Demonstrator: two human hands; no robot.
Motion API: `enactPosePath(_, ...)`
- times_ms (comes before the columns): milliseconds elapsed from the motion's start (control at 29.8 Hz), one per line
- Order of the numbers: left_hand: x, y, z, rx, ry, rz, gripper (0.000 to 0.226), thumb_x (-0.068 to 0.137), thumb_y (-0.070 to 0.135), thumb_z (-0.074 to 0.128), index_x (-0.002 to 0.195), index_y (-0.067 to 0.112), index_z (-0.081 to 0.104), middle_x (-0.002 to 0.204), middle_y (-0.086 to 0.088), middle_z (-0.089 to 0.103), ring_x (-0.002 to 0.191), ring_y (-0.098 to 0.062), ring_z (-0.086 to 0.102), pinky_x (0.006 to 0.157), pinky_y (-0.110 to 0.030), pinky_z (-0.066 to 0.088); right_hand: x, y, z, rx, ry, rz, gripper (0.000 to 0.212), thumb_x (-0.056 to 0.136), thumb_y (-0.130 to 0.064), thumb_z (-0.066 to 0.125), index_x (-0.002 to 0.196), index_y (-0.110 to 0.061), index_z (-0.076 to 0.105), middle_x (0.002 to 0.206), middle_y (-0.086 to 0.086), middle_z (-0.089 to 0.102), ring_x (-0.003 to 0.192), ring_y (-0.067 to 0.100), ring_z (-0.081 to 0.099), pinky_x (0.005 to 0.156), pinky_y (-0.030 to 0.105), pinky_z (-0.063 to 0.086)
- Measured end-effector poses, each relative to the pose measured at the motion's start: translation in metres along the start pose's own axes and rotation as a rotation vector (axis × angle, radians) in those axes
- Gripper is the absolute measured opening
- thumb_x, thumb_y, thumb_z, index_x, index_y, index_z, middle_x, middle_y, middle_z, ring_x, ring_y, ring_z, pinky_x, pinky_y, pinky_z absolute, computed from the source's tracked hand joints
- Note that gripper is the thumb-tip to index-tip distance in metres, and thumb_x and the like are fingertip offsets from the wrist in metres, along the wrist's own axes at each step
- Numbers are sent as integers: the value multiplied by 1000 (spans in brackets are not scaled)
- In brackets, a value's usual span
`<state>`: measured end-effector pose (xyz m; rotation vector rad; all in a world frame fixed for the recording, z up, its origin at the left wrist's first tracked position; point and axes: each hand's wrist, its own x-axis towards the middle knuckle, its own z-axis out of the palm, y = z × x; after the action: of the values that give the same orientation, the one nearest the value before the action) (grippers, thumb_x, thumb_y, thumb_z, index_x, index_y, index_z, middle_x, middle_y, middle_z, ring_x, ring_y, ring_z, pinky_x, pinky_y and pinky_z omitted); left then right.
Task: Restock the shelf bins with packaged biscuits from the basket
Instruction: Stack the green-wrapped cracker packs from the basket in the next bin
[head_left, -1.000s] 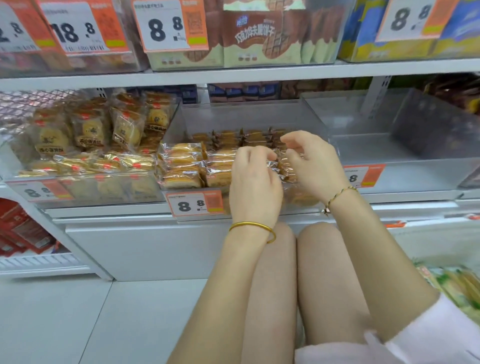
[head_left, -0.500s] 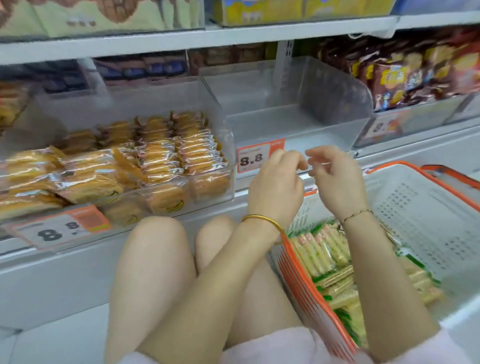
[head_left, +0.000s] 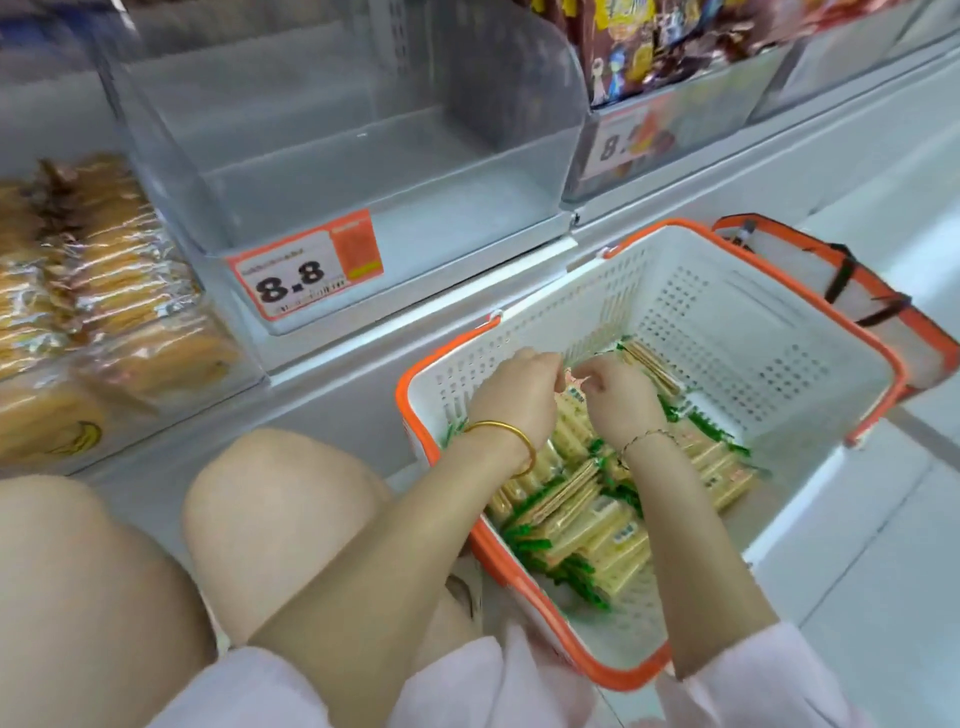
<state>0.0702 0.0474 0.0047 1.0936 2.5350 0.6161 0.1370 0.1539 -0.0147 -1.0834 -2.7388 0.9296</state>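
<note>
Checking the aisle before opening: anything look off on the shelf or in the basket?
The clear bin behind the 8.8 price tag holds no stock. In the basket, the biscuit packs lie jumbled at mixed angles. Nothing looks spilled or torn.

Both hands have left the shelf bin of wrapped cakes (head_left: 223, 358) and come down into the basket (head_left: 727, 322). The left hand (head_left: 514, 400) and right hand (head_left: 618, 402) now sit close together on the green-and-yellow biscuit packs (head_left: 587, 535), fingers (head_left: 543, 366) curled; whether they grip one cannot be told. The view has swung right and down.
</note>
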Motion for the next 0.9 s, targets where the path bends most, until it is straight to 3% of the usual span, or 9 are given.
enactPosePath(101, 9, -2, 16, 28, -65, -7, 36, 84, -7, 41, 105, 16, 59, 113, -8, 51, 101, -27, 54, 85, -42, 47, 2, 15, 4, -52, -73, 62, 35, 94, -5, 37, 120, -17, 57, 121, 10, 60, 105, 27, 58, 88, 40, 49)
enactPosePath(268, 22, -14, 35, 138, -185, -28, 39, 85, -7, 42, 112, 16, 60, 121, -8, 50, 111, -28, 51, 91, -39, 46, 5, 31, 12, -124, -180, 101, 36, 95, -4, 39, 123, -18, 56, 123, 6, 60, 105, 25, 59, 86, 34, 50)
enactPosePath(603, 21, -52, 48, 340, -343, -204, 34, 85, -2, 47, 118, 9, 50, 127, -16, 40, 120, -33, 37, 102, -40, 38, -1, 24, 57, -166, -476, -2, 38, 88, 0, 48, 122, -13, 60, 126, 8, 59, 113, 25, 56, 96, 36, 47)
enactPosePath(905, 17, -53, 47, 437, -353, -313, 49, 87, 4, 48, 134, 7, 34, 137, -19, 35, 127, -34, 38, 104, -40, 34, -5, 12, 81, -208, -546, -26, 26, 86, -14, 59, 110, -8, 65, 109, 12, 63, 96, 27, 62, 79, 33, 54)
